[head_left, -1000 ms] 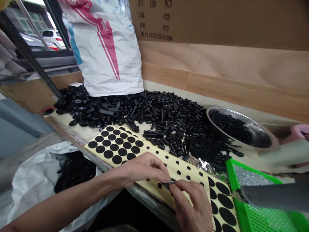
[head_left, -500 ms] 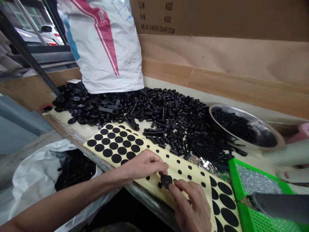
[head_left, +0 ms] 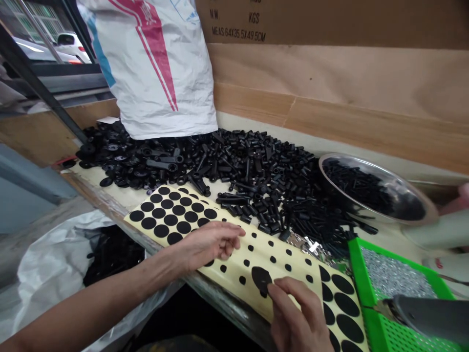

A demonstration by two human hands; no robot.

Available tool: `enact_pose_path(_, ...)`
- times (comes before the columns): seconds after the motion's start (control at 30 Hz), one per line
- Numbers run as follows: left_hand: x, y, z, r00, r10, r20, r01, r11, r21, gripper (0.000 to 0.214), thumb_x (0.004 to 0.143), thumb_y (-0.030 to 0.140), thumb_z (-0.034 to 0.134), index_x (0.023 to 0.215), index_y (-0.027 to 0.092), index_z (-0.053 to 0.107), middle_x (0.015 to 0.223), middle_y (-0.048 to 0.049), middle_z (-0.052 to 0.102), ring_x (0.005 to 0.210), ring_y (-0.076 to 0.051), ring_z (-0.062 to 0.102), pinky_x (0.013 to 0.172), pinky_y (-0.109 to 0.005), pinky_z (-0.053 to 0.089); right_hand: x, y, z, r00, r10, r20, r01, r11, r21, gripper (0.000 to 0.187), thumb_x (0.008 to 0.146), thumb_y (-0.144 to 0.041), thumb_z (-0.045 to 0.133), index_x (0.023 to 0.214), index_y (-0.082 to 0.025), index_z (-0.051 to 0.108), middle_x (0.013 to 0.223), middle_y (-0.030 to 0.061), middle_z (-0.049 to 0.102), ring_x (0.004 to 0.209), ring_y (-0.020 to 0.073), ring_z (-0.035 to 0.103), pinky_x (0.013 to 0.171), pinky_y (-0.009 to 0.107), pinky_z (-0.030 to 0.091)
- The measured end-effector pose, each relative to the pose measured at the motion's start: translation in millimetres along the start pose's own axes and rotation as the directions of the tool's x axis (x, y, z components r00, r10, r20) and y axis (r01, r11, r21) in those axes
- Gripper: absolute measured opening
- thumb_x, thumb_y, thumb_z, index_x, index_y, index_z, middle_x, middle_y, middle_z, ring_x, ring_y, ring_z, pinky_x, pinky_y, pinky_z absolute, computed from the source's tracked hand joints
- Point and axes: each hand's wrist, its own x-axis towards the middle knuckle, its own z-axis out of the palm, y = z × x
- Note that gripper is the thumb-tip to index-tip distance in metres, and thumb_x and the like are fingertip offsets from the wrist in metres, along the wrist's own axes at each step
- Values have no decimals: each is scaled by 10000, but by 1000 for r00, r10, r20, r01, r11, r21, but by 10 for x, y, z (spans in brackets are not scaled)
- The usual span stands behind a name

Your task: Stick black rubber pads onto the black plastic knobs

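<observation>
A yellow backing sheet [head_left: 256, 252] with black round pads lies along the table's front edge. My right hand [head_left: 298, 318] pinches a black disc-shaped part [head_left: 261, 279] just above the sheet, thumb and forefinger at its edge. My left hand [head_left: 210, 242] rests on the sheet to the left, fingers loosely curled and apart, holding nothing, with its fingertips near the small black dots.
A heap of small black plastic parts [head_left: 252, 181] covers the table behind the sheet. A steel bowl [head_left: 381, 193] of black parts stands at right, a green tray [head_left: 395, 293] of screws in front of it. A white sack [head_left: 154, 68] stands behind. A bag [head_left: 73, 264] hangs below left.
Both hands held the black part together a second ago. My left hand has let go and drawn back to the left; my right hand keeps the part, now turned flat-side up.
</observation>
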Motion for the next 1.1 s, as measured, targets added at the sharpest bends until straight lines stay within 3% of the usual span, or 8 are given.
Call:
enact_pose_path(0.07,-35,34,34,993,110,-53,-106,992,70,217,780,330,680,908,158,709,731,3,607,598,-73,460,598,-219,344,14,4,-23,1000,17,-14,-17,1000,11,300,777,52,480,954,-155,607,884,70,548,754,132,569,629,237,497)
enact_pose_path(0.13,-124,94,127,983,184,4,-179,953,246,171,779,296,671,832,142,721,734,-7,629,647,-85,488,627,-218,361,41,19,-49,998,-3,60,0,999,34,305,774,51,488,964,-154,609,863,68,559,741,134,579,619,239,506)
enact_pose_path(0.27,-288,183,322,988,114,107,-151,874,462,151,777,247,628,748,134,723,674,-1,632,659,-106,516,633,-227,379,72,32,-65,991,-67,119,66,998,13,267,794,19,487,945,-160,616,822,76,605,686,141,606,580,241,523)
enact_pose_path(0.43,-302,150,342,992,-9,124,-34,939,341,145,764,239,631,755,127,723,688,-9,647,627,-94,521,608,-219,385,1,-35,-3,999,31,39,-33,998,44,248,839,-13,462,979,-160,605,816,86,678,688,159,665,617,258,554)
enact_pose_path(0.63,-248,64,295,994,-9,110,-18,971,239,138,679,225,750,786,140,727,675,7,645,628,-84,536,608,-206,393,-2,-79,48,999,49,10,-50,998,45,147,906,-97,461,962,-143,589,773,101,714,688,180,714,642,255,573)
enact_pose_path(0.93,-200,-5,317,995,54,83,-73,966,248,141,678,217,755,792,148,709,710,3,671,669,-101,569,657,-225,417,-112,-44,63,983,165,76,-176,968,180,262,861,-59,482,1073,-171,589,946,93,700,807,177,696,640,259,556)
enact_pose_path(1.03,-206,15,318,990,99,104,-120,966,227,118,736,252,712,794,150,721,729,-6,676,677,-100,560,671,-226,423,-114,-87,73,959,284,17,-280,929,242,308,824,-13,526,1063,-191,602,942,61,670,824,165,668,669,263,531)
enact_pose_path(1.1,-203,32,309,986,142,84,-158,963,221,114,763,256,688,786,149,720,711,-3,666,655,-90,537,649,-215,410,-77,-125,82,897,441,-42,-410,862,298,241,824,-42,569,987,-207,633,930,52,621,845,165,628,677,268,504)
